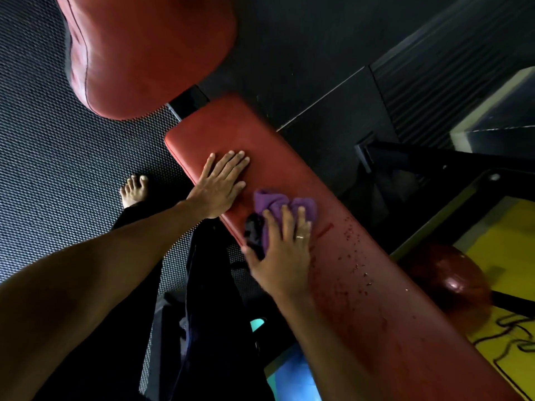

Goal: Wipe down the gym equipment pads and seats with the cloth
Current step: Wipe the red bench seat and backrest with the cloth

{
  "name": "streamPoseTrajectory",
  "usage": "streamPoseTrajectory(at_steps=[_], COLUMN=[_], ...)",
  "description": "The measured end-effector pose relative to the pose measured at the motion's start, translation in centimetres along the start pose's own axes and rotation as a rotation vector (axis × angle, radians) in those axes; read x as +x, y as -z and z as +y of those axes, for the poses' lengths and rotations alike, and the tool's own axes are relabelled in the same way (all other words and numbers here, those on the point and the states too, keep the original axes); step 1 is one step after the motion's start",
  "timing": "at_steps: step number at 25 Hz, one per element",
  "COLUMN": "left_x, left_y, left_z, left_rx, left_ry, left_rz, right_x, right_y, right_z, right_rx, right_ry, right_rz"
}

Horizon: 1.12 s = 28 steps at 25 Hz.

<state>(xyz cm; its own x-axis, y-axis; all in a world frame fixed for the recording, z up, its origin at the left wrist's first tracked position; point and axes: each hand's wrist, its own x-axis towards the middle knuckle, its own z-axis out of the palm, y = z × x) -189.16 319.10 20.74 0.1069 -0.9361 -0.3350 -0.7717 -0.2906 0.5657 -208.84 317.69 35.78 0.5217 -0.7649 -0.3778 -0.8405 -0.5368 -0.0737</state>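
On the red bench pad [289, 198], the left hand [220, 188] lies flat, fingers spread, bracing, while the right hand [282, 250] presses the purple cloth [285, 205] down, fingers straight, to wipe droplets [356, 256].

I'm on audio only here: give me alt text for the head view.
The right hand presses a purple cloth onto a long red bench pad, droplets spattered beside it; the left hand rests flat on the pad nearer its end. A second red pad fills the upper left.
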Motion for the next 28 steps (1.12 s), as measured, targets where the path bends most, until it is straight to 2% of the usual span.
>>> streamPoseTrajectory(at_steps=[3, 5, 9, 13, 15, 18, 21, 24, 28], left_x=[-0.2, -0.1, 0.0, 0.1, 0.0, -0.2, -0.2, -0.6, -0.5], left_y=[-0.1, 0.0, 0.6, 0.2, -0.5, -1.3, -1.3, -1.6, -1.3], left_z=[0.2, 0.3, 2.0, 4.5, 6.4, 8.8, 11.2, 13.0, 13.1], left_rx=[0.028, 0.010, -0.075, -0.115, -0.104, -0.079, -0.118, -0.112, -0.079], left_ry=[-0.008, -0.010, 0.060, 0.018, -0.030, -0.070, -0.020, 0.050, 0.075], left_rz=[0.058, 0.058, 0.060, 0.118, 0.141, 0.166, 0.146, 0.095, 0.095], right_x=[4.1, 7.4, 6.4, -0.4, -1.0, 3.1, 5.3, 1.4, -2.8], right_y=[-1.4, -1.2, 0.5, 0.6, 0.3, 0.7, 2.5, 4.8, 5.4], right_z=[-0.7, 1.1, 5.6, 2.8, 1.4, 4.3, 9.0, 12.5, 13.3], right_rx=[0.032, -0.030, -0.074, -0.047, -0.018, -0.015, -0.085, -0.084, -0.112], right_ry=[0.147, 0.126, -0.062, -0.272, -0.187, -0.030, -0.123, -0.197, -0.026], right_rz=[0.007, 0.019, 0.098, 0.119, 0.061, 0.036, 0.014, 0.029, -0.043])
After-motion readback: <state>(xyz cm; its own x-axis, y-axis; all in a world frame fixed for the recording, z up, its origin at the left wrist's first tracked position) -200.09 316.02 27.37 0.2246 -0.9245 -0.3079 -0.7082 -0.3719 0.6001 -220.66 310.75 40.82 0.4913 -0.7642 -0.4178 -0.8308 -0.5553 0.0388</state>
